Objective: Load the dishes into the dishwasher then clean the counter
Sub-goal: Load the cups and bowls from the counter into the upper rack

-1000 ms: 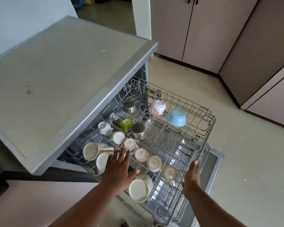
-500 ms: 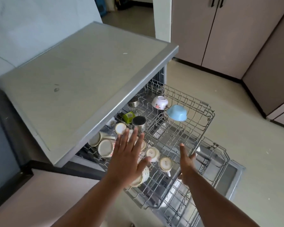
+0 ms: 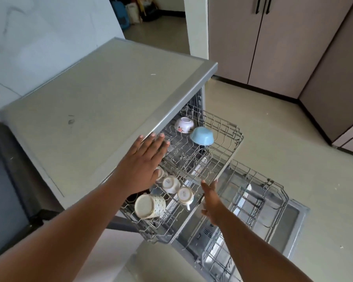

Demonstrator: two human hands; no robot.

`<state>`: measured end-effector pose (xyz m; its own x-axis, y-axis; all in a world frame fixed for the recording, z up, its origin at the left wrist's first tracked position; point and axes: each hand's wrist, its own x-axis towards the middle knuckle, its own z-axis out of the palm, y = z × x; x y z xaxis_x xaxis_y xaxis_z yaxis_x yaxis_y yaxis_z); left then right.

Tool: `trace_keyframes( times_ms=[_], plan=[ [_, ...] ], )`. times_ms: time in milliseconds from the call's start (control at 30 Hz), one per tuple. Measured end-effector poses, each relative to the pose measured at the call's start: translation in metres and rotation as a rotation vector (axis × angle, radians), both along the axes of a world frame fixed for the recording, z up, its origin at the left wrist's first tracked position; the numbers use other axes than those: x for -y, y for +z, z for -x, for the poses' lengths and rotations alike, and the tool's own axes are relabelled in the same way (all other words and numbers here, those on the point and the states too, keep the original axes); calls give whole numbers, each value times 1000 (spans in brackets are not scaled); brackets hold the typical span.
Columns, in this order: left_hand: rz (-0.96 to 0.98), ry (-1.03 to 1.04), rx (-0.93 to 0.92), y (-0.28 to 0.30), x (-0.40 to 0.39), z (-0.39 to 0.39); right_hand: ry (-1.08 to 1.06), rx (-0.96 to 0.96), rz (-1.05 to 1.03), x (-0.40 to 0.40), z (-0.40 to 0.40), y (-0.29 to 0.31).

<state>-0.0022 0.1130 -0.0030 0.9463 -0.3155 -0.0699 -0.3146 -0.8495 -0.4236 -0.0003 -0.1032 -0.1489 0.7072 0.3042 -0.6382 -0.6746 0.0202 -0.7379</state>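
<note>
Hands (image 3: 143, 163) spread flat and empty, the right hand (image 3: 212, 198) at the front rail of the upper rack (image 3: 228, 157), cups (image 3: 171, 184) and bowls (image 3: 202, 135) aboard; the rack looks ready to go in; lower rack (image 3: 273, 198), door and counter (image 3: 90, 110) remain.

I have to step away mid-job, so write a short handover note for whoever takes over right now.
Left hand: open, flat, over the upper rack, holding nothing.
Right hand: open at the upper rack's front edge, holding nothing.
Upper rack is partly out and loaded: floral bowl, blue bowl, white cups and a textured mug, all upturned or on their sides.
Lower rack is out over the open door and looks empty.
Left: slide both racks in, shut the door, clean the counter, which shows a smudge.
</note>
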Motion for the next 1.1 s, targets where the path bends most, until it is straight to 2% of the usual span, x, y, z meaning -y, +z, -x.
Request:
trace_keyframes(
  times_ms=[233,333,467,533,767,833,967,1100],
  plan=[
    [-59,-176,-57,13,-19,-41,-26,317,255,3,11,-43],
    [21,-144,-62,15,-17,-47,-110,288,255,-18,7,-55],
    [98,-149,-101,18,-17,-49,-476,126,310,-58,-1,-45],
    [115,-132,-119,19,-17,-50,-550,47,297,-67,-13,-44],
    [169,-107,-124,21,-16,-50,-546,38,214,-114,-42,-48],
    [191,-100,-125,20,-15,-50,-525,16,110,-133,-52,-44],
    [206,-77,-122,21,-15,-52,-429,25,-79,-165,-76,-49],
    [196,-84,-108,20,-14,-53,-263,75,-143,-189,-93,-58]
  ],
)
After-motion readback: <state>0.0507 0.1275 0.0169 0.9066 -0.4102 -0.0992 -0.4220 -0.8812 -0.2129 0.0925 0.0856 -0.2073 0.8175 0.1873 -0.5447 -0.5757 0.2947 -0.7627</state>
